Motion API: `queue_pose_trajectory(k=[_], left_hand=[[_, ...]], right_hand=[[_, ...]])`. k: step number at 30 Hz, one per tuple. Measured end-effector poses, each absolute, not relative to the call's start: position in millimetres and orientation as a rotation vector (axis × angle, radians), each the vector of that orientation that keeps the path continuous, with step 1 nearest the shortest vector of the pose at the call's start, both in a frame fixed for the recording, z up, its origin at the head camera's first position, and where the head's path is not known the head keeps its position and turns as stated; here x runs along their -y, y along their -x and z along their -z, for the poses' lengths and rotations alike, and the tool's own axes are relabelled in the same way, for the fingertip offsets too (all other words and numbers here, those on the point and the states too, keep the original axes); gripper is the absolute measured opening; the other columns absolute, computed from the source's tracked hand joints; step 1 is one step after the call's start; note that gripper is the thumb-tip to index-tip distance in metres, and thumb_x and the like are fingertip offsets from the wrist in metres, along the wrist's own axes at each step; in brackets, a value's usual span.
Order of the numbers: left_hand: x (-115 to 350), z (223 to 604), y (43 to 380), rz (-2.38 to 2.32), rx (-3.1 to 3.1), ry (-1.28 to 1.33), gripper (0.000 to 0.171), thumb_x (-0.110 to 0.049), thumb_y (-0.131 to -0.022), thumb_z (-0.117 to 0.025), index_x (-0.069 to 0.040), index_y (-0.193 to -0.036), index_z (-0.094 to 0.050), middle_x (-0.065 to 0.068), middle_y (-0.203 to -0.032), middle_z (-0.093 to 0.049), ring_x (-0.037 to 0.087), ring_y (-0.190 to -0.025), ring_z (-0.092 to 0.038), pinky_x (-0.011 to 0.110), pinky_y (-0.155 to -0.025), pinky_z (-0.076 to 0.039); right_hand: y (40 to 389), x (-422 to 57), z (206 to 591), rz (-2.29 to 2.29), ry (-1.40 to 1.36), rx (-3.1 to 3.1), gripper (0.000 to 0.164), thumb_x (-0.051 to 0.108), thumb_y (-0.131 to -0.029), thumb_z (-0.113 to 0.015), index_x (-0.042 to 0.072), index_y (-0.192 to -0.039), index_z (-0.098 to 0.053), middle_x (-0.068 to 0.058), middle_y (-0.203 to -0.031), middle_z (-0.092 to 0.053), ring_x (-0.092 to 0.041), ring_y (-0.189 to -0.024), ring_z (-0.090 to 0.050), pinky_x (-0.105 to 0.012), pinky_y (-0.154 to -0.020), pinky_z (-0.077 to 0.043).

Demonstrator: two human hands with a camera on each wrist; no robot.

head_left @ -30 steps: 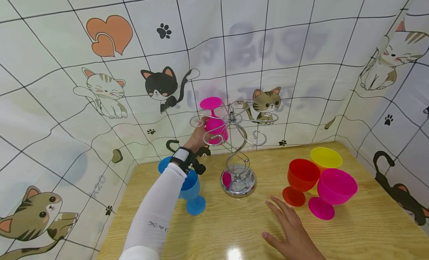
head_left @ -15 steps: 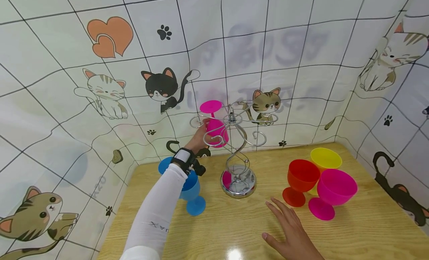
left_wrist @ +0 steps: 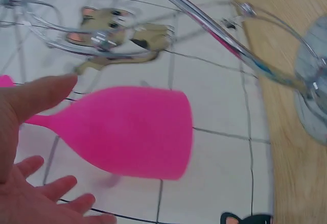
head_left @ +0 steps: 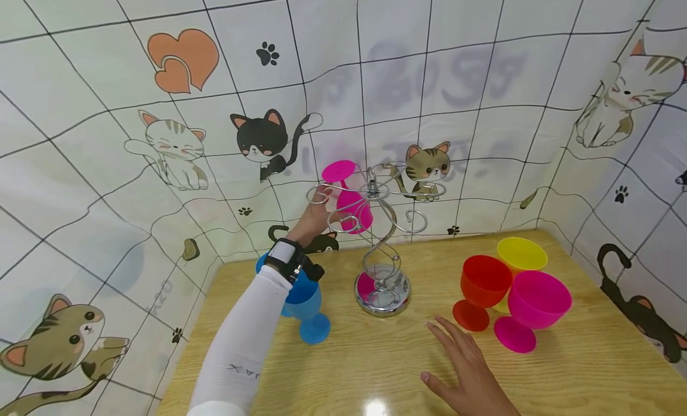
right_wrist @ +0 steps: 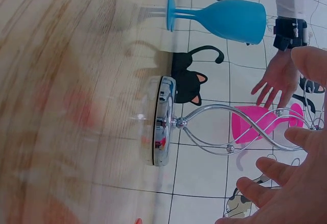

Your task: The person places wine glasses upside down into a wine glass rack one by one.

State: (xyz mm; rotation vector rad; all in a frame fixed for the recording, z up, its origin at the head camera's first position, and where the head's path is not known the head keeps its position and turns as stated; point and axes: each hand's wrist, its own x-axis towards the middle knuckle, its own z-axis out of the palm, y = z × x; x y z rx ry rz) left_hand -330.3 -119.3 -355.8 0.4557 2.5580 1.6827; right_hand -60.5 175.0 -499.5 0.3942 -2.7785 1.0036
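Note:
A pink plastic goblet (head_left: 355, 213) hangs upside down at the left of a chrome wire stemware rack (head_left: 382, 292), its round foot above the wire loops. My left hand (head_left: 312, 218) is just left of it, partly behind the wires. In the left wrist view, the left thumb and spread fingers stand loosely around the stem side of the pink goblet (left_wrist: 133, 132), not curled on it. The goblet's rim is well above the table. My right hand (head_left: 464, 368) hovers at the front right, fingers spread and holding nothing.
Two blue goblets (head_left: 303, 303) stand at the left, partly behind the left forearm. At the right stand a red goblet (head_left: 485, 282), another pink goblet (head_left: 539, 300) and a yellow goblet (head_left: 522, 254). A cat-print sheet (head_left: 333, 118) backs the wooden table (head_left: 349, 368).
The left hand has loosened from the pink goblet and shifted slightly left. The goblet sank a little, then swung slightly right under the rack's loops. The right hand stays put.

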Motion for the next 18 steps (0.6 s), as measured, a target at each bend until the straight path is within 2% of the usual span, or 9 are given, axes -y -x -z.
queue_pose_trajectory(k=[4,7,10,14,18], left_hand=[[126.9,345.3,313.6,-1.732,-2.53,-0.3,0.088,-0.021,-0.087,-0.075,-0.024,-0.153,-0.018,0.009,-0.158,-0.025,0.034,-0.149,-0.021,0.054,-0.116,-0.033],[131.0,341.6,300.8,-1.735,-2.541,-0.28,0.088,-0.025,-0.087,-0.075,-0.026,-0.154,-0.019,0.007,-0.159,-0.027,0.033,-0.15,-0.021,0.054,-0.116,-0.033],[135.6,339.3,283.1,-1.745,-2.562,-0.313,0.087,-0.027,-0.088,-0.074,-0.027,-0.155,-0.019,0.003,-0.159,-0.028,0.027,-0.151,-0.021,0.052,-0.12,-0.028],[142.7,340.8,253.9,-1.796,-2.535,-0.348,0.084,-0.025,-0.09,-0.072,-0.027,-0.155,-0.018,0.001,-0.162,-0.025,0.022,-0.153,-0.018,0.051,-0.124,-0.018],[146.6,345.1,219.5,-1.791,-2.558,-0.333,0.082,-0.03,-0.09,-0.072,-0.031,-0.154,-0.021,-0.004,-0.163,-0.024,0.019,-0.153,-0.017,0.048,-0.125,-0.017]], right_hand=[[60.5,-172.8,501.6,-1.029,-0.408,2.756,0.09,0.047,-0.078,-0.079,0.039,-0.153,-0.028,-0.004,-0.157,-0.032,-0.032,-0.138,-0.033,-0.072,-0.099,-0.035],[61.9,-172.6,502.5,-1.092,-0.426,2.733,0.089,0.043,-0.078,-0.079,0.038,-0.152,-0.03,-0.005,-0.157,-0.032,-0.034,-0.139,-0.031,-0.074,-0.101,-0.03],[63.1,-172.0,502.7,-1.138,-0.441,2.724,0.089,0.041,-0.078,-0.08,0.037,-0.152,-0.031,-0.006,-0.157,-0.032,-0.035,-0.14,-0.029,-0.076,-0.104,-0.025],[63.6,-170.5,500.8,-1.078,-0.427,2.745,0.089,0.045,-0.078,-0.079,0.039,-0.152,-0.03,-0.004,-0.157,-0.032,-0.034,-0.138,-0.031,-0.074,-0.101,-0.03],[62.5,-168.5,497.5,-1.036,-0.413,2.765,0.09,0.05,-0.078,-0.077,0.04,-0.153,-0.027,-0.002,-0.158,-0.03,-0.033,-0.138,-0.032,-0.074,-0.097,-0.036]])
